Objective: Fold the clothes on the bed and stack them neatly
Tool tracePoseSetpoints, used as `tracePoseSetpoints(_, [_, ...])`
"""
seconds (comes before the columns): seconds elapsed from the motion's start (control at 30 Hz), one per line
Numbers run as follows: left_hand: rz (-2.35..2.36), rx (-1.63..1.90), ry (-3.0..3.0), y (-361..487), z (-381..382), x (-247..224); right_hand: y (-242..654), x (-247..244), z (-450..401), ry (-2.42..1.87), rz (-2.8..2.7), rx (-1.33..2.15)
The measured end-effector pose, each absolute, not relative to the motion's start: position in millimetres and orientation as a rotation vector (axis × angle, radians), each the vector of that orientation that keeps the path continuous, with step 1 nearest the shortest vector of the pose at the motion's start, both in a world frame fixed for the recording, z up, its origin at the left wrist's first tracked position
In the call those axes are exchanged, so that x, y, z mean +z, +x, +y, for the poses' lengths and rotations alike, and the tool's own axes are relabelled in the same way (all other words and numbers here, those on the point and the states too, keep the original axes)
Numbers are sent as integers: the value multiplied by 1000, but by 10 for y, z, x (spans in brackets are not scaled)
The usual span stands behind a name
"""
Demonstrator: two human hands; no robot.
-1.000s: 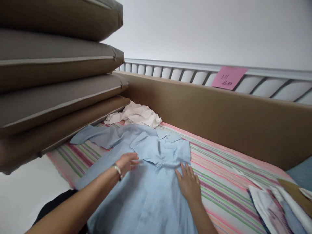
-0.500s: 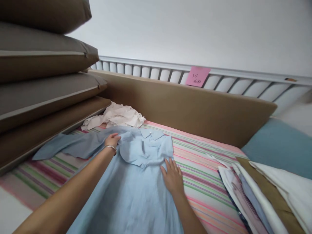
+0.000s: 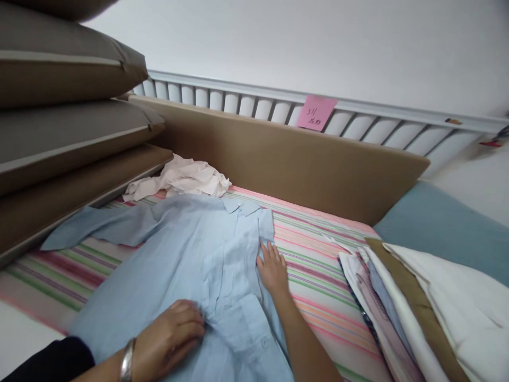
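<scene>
A light blue collared shirt [image 3: 170, 254] is spread over striped bedding, its collar at the far end. One sleeve reaches out to the left; on the right side the fabric is folded inward, with a buttoned cuff [image 3: 248, 326] lying near the front. My left hand [image 3: 175, 331], wearing a silver bracelet, is closed with curled fingers on the shirt beside that cuff; its fingertips are partly hidden and a little blurred. Along the shirt's right edge, below the collar, my right hand [image 3: 273, 268] rests with its fingers extended.
Folded garments [image 3: 401, 302] lie in a row at the right. A crumpled white cloth [image 3: 191, 178] is behind the shirt. Stacked brown cushions [image 3: 75, 122] rise at the left, and a brown panel [image 3: 290, 164] with a pink note [image 3: 317, 112] above stands at the back.
My left hand has moved from near the collar down to the front, and the folded fabric now runs lengthwise down the shirt. My right hand stays at the right edge. The view shifted slightly.
</scene>
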State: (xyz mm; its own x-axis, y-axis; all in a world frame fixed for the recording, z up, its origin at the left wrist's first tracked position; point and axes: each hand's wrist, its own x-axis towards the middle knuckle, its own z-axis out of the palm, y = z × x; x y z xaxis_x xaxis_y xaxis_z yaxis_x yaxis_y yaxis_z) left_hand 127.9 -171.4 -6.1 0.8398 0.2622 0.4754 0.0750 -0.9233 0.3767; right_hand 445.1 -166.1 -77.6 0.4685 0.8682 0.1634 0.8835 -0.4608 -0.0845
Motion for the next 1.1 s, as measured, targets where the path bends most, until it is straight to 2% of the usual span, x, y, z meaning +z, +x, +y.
tracePoseSetpoints(0.2, [162,610,2866,1634,-2059,-90,4443,-771,-1659,-2584,-1538,-151])
tracePoseSetpoints(0.33, [635,326,2768,2087,-2117,-247,4432,-747,-1662,-2599,-1544,-138])
tracePoseSetpoints(0.43, [743,240,2659,2285,-2020,-299,4431,-752,-1663,-2594,-1548,-151])
tracePoseSetpoints(0.5, [687,297,2599,2310,-1938,-240,4434,-758,-1665,-2586,-1547,-173])
tracePoseSetpoints(0.67, [425,809,2194,2020,-1830,215,4432,-682,-1698,-2582,-1587,-136])
tracePoseSetpoints(0.73, [342,904,2066,1847,-1850,381,4429,-626,-1717,-2569,-1612,-106])
tracePoseSetpoints(0.83, [235,864,2061,1667,-1935,424,4444,-589,-1730,-2549,-1632,-84])
tracePoseSetpoints(0.93, [187,785,2099,1635,-2014,250,4480,-639,-1719,-2553,-1641,-54])
tracePoseSetpoints(1.1, [588,791,1577,1764,-1875,60,4494,-737,-1676,-2599,-1608,-35])
